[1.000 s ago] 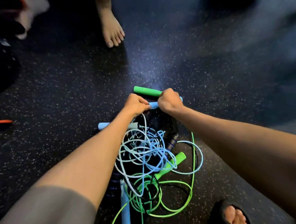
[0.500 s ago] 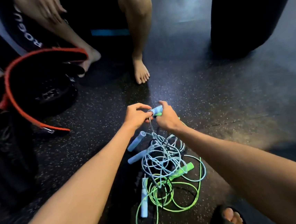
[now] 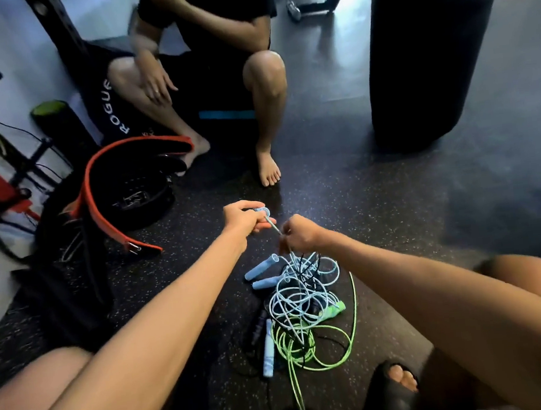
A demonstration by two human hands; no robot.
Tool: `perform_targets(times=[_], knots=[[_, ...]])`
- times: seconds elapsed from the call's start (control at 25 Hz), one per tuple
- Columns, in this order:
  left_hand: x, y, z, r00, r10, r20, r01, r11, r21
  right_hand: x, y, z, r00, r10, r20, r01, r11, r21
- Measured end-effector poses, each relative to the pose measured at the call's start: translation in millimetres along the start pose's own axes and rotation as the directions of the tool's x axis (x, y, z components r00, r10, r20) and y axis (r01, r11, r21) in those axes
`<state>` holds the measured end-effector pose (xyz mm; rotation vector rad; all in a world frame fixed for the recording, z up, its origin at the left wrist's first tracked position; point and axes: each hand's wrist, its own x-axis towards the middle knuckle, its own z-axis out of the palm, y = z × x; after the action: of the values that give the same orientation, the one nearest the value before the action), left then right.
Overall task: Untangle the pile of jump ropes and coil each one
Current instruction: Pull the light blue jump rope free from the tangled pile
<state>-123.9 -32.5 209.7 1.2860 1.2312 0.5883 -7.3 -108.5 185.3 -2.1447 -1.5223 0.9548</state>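
- The left hand (image 3: 244,219) curls its grip round the end of a pale blue handle (image 3: 261,211), held above the floor (image 3: 380,227). The right hand (image 3: 301,235) pinches the pale blue cord (image 3: 273,226) just below it.
- The pile of jump ropes (image 3: 305,300) lies on the floor between the person's knees: pale blue loops on top, the green rope (image 3: 327,358) beneath, black cord threaded through.
- Pulling the held cord upward could cinch the blue loops round the other strands and tighten the knots.
- Loose handles could snag in loops and drag the whole pile along.
- No container holds the ropes. The dark shape inside the orange-edged belt (image 3: 137,141) may be a bag, but it is too dim to tell.
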Motion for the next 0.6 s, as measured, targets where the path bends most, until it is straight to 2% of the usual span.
perform_targets(times=[0.08,0.16,0.2,0.28,0.32,0.36,0.44,0.52,0.6], knots=[[-11.8,5.3,-11.3,0.999,0.04,-0.012,-0.038,0.995,0.089,-17.9,-14.2,-14.4,0.999,-0.054,-0.008,0.054,0.998,-0.034],[-20.6,9.4,-23.2,0.99,0.143,0.011,-0.141,0.953,0.269,-32.9,-24.1,-31.2,0.994,-0.113,0.007,0.113,0.994,-0.008],[-26.4,11.3,-28.0,0.973,0.226,0.056,-0.229,0.89,0.394,-39.1,-28.8,-39.9,0.988,-0.151,0.011,0.151,0.988,-0.017],[-42.7,11.9,-33.7,0.898,0.4,0.185,-0.429,0.696,0.576,-53.3,-39.8,-56.0,0.977,-0.211,0.006,0.211,0.977,-0.029],[-50.4,10.0,-34.4,0.847,0.48,0.231,-0.514,0.622,0.591,-59.6,-45.6,-62.9,0.971,-0.238,-0.003,0.238,0.971,-0.011],[-57.4,7.7,-34.4,0.801,0.548,0.241,-0.574,0.591,0.566,-65.4,-51.8,-69.6,0.963,-0.268,-0.02,0.268,0.963,0.016],[-66.9,4.9,-34.9,0.743,0.642,0.188,-0.635,0.589,0.5,-73.3,-58.7,-75.6,0.95,-0.308,-0.057,0.312,0.947,0.081],[-70.8,9.6,-39.0,0.721,0.68,0.132,-0.649,0.597,0.472,-79.9,-57.0,-71.8,0.949,-0.302,-0.092,0.314,0.929,0.193],[-71.5,13.0,-45.0,0.729,0.679,0.092,-0.638,0.624,0.451,-83.0,-46.0,-63.6,0.96,-0.268,-0.076,0.279,0.927,0.251]])
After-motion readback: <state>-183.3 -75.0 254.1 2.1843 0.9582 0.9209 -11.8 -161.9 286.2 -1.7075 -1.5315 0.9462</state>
